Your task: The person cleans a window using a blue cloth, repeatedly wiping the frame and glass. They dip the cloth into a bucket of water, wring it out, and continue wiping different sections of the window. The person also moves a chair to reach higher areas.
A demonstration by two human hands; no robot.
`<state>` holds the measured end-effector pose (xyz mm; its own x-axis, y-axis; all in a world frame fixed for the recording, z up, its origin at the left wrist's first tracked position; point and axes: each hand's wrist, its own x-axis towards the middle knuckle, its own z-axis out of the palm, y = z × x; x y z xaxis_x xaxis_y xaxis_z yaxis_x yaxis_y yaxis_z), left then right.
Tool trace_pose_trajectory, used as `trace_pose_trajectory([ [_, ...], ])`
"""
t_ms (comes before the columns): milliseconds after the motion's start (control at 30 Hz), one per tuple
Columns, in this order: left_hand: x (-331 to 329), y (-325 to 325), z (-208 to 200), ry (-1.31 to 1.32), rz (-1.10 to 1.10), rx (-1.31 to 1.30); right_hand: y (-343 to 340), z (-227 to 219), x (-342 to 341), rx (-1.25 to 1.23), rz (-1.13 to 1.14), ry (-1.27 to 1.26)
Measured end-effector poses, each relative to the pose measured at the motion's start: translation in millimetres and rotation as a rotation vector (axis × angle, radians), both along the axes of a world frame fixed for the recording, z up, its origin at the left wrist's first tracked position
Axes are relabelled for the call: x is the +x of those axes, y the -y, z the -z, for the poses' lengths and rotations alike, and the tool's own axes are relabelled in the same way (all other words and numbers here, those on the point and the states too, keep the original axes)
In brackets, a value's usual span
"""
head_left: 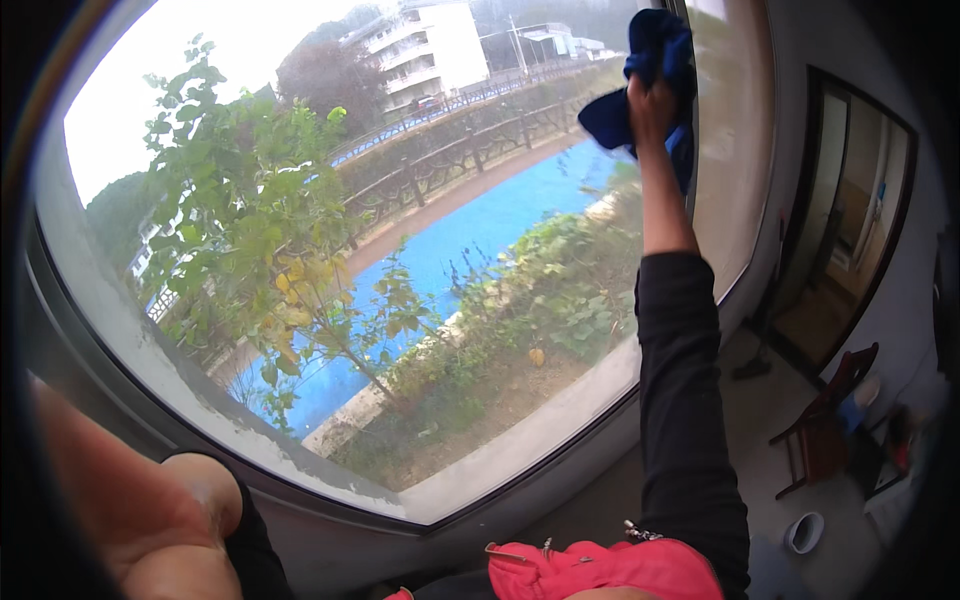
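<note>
My right hand (652,108) is raised high on a stretched-out arm and grips a dark blue cloth (660,42). The cloth lies against the upper right of a large window pane (480,300), close to the vertical frame (735,150). Its folds hang out on both sides of my fingers. At the lower left, very near the camera, is my left hand (110,490), seen mainly as palm and wrist beside the window's left frame. Its fingers fall outside the picture, so I cannot see what they touch.
A sill and dark frame edge (430,525) run below the glass. Rightward in the room are a doorway (845,220), a wooden chair (825,430) and a white bucket (803,533) on the floor. Outside stand a leafy tree (250,190), a blue path (480,235) and a white building (440,50).
</note>
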<state>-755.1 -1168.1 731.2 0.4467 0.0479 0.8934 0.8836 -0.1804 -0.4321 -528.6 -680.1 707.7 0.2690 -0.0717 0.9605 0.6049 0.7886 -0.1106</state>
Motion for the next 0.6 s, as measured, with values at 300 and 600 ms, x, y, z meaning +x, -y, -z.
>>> trace_pose_trajectory([
  [300,-39,-1,0,0.14,-0.088,0.071,228,68,-179,0.535,-0.356,0.516],
  [600,-148,75,74,0.156,-0.852,0.036,3,-97,-23,-0.04,-0.021,-0.066],
])
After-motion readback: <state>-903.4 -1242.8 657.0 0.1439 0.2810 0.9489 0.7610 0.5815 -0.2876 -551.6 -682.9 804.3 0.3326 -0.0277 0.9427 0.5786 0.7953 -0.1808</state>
